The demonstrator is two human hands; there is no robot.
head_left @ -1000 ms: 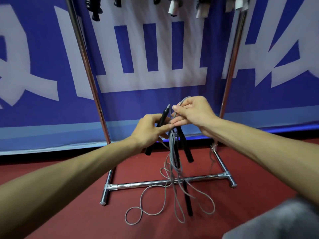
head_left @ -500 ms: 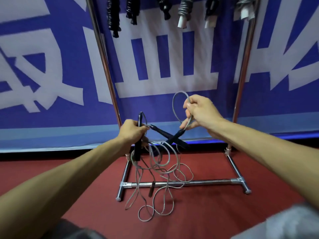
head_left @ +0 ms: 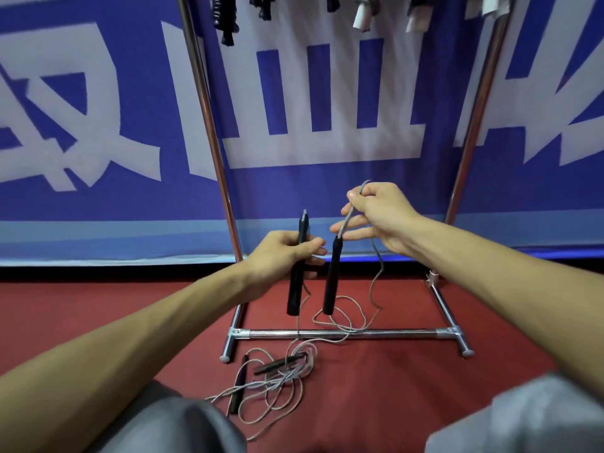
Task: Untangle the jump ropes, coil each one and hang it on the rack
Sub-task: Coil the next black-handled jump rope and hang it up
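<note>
Black handle (head_left: 298, 266) gripped upright in curled left hand (head_left: 283, 256), grey cord (head_left: 347, 218) pinched by raised right hand (head_left: 376, 220), second handle (head_left: 331, 279) hung below, apart.

Even indoor light, slight blur, wide-angle bending at edges.

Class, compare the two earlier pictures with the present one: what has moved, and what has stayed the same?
The hands drew apart: the left hand still grips one black handle, the right hand lifted the grey cord, so the second handle hangs free. The remaining tangle dropped to the floor. The rack stayed put.
</note>
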